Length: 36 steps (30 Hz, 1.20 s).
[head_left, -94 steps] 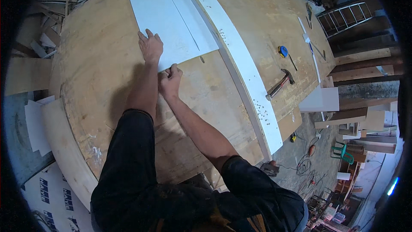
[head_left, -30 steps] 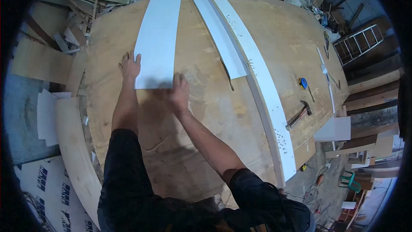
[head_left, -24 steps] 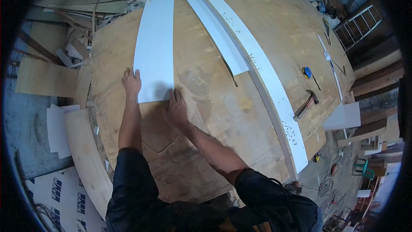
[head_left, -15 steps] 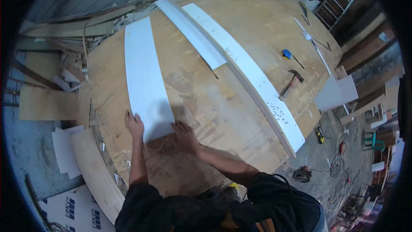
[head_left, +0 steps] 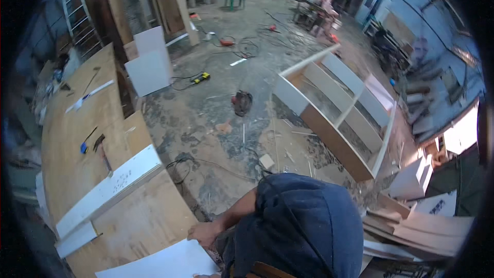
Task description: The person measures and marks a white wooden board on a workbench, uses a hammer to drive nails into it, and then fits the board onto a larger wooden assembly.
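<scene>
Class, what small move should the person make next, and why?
Probably tip the head down toward the white panel: the right hand is at its corner, yet floor fills much of the view and the lower edge cuts the panel off.

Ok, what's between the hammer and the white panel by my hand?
From the hammer to the white panel: the long, speckled white board, then bare wooden tabletop, as the head view shows.
</scene>
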Each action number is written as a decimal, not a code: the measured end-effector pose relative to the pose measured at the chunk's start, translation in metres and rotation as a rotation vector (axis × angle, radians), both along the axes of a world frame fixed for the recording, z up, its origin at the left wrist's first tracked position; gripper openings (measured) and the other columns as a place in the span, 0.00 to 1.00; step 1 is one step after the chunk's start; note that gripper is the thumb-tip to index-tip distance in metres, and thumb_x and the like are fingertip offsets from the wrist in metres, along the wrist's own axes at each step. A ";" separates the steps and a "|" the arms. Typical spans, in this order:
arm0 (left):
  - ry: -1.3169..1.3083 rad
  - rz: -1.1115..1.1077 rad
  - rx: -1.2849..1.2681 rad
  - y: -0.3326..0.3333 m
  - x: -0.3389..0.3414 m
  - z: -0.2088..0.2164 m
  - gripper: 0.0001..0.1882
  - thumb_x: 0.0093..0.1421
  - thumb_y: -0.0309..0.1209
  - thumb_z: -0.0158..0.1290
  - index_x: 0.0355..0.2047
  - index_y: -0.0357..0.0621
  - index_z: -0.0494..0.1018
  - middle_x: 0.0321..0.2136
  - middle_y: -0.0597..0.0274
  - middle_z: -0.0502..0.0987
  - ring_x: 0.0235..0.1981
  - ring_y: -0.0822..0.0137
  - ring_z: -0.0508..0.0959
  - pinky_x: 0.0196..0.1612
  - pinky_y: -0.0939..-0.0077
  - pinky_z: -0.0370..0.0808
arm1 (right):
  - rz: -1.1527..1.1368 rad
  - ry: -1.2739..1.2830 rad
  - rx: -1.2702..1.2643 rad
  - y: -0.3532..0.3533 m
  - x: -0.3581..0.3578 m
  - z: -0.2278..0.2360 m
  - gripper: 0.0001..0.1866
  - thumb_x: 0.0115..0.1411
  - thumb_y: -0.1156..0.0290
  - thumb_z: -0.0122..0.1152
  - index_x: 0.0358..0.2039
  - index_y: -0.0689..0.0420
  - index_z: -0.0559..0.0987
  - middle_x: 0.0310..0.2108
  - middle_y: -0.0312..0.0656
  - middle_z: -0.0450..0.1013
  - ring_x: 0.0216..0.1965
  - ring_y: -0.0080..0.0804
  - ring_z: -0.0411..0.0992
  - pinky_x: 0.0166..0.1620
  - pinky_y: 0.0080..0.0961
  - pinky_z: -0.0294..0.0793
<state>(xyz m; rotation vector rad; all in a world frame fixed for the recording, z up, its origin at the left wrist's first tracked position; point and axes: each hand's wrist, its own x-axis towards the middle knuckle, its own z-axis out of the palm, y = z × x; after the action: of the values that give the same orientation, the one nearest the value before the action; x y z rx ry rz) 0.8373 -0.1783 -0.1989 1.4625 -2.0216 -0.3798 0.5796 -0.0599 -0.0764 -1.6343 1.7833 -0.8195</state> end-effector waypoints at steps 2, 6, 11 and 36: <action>0.029 -0.227 0.081 0.042 -0.081 0.023 0.26 0.62 0.42 0.56 0.45 0.24 0.72 0.45 0.32 0.73 0.48 0.36 0.73 0.54 0.47 0.69 | -0.214 -0.037 -0.063 0.073 -0.007 -0.021 0.23 0.50 0.66 0.58 0.45 0.66 0.74 0.42 0.56 0.72 0.50 0.56 0.70 0.52 0.49 0.70; 0.122 -0.413 0.209 0.093 -0.162 0.070 0.26 0.61 0.41 0.56 0.45 0.24 0.72 0.45 0.31 0.73 0.48 0.36 0.73 0.54 0.47 0.69 | -0.312 -0.243 0.235 0.164 -0.020 0.002 0.26 0.60 0.55 0.56 0.47 0.67 0.75 0.44 0.56 0.73 0.50 0.52 0.71 0.52 0.47 0.70; 0.187 -0.351 0.435 0.132 -0.156 0.116 0.26 0.61 0.40 0.57 0.46 0.24 0.72 0.44 0.31 0.73 0.48 0.35 0.73 0.54 0.47 0.70 | -0.099 -0.655 0.405 0.169 -0.016 -0.032 0.27 0.66 0.48 0.54 0.49 0.61 0.79 0.46 0.51 0.78 0.48 0.44 0.74 0.51 0.42 0.71; 0.032 0.378 0.409 -0.015 -0.144 0.098 0.27 0.59 0.43 0.54 0.49 0.28 0.70 0.47 0.34 0.72 0.51 0.40 0.73 0.55 0.52 0.71 | -1.213 -0.638 -0.161 0.303 -0.146 -0.060 0.18 0.70 0.60 0.54 0.39 0.66 0.78 0.32 0.39 0.75 0.33 0.24 0.68 0.37 0.28 0.70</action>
<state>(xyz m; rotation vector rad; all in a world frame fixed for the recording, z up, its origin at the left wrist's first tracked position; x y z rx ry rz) 0.6935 -0.1929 -0.1011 2.0253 -1.6509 -0.6752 0.4332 0.2429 -0.1364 -0.0824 2.0938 -1.7553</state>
